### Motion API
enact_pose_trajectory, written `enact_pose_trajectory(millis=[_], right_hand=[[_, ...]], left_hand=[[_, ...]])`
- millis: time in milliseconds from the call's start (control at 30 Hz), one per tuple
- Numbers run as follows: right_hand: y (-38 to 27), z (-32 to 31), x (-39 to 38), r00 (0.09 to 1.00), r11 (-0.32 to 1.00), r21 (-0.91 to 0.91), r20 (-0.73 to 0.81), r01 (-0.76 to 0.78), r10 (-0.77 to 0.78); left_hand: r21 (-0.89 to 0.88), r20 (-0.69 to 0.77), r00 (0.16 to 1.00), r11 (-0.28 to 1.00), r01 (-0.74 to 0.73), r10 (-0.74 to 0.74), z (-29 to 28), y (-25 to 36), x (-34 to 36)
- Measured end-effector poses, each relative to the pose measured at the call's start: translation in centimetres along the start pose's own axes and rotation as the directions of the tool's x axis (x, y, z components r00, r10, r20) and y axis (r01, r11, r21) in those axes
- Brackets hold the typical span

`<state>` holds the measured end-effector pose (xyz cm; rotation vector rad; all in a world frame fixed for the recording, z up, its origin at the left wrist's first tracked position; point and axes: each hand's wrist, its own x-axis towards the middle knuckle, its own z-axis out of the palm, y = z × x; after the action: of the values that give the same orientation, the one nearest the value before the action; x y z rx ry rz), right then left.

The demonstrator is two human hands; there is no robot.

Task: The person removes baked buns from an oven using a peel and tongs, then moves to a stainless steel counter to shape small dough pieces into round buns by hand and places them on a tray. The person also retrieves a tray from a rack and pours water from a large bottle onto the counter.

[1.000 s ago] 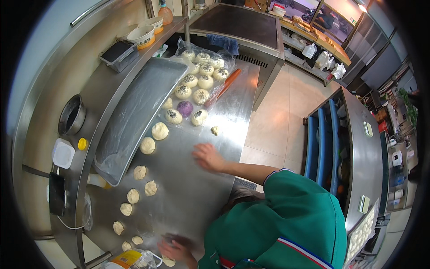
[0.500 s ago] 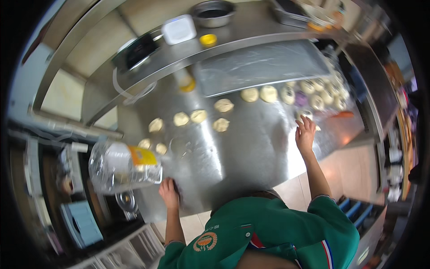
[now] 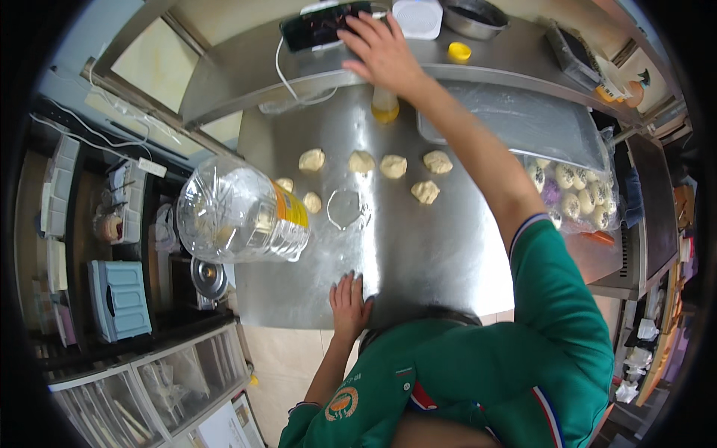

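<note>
At frame left a big clear oil jug point(image 3: 240, 213) lies beside seven shaped dough pieces point(image 3: 361, 162) not yet trayed, the left hand point(image 3: 349, 306) rests flat, fingers together, at lower centre, while the right hand point(image 3: 382, 51), fingers spread, touches a phone point(image 3: 320, 28) up top, its screen unreadable.

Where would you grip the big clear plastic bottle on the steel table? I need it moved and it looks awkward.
The large clear bottle lies on its side at the table's left edge, its base bulging toward the camera. Probably best gripped with both hands around the yellow-labelled body, from the left, since its neck isn't clearly visible.
</note>
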<state>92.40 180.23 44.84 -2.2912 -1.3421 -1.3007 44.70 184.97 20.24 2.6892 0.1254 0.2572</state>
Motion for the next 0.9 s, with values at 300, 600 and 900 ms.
enact_pose_trajectory(millis=[300, 600, 900], right_hand=[[-0.1, 3.4, 0.9, 0.999, 0.993, 0.113, 0.040, -0.033, 0.028], [-9.2, -3.4, -23.9, 0.972, 0.885, 0.452, 0.235, -0.112, 0.003], [-9.2, -11.2, -35.4, 0.720, 0.801, 0.270, 0.642, -0.535, 0.264]], left_hand=[[-0.073, 0.008, 0.998, 0.996, -0.059, 0.059, 2.6, -2.0, 1.2], [-0.545, 0.289, 0.924, 0.836, -0.058, 0.252, 1.3, 2.7, 8.5], [-0.110, 0.275, 0.927, 0.967, -0.232, 0.254, 2.5, -1.2, 12.8]])
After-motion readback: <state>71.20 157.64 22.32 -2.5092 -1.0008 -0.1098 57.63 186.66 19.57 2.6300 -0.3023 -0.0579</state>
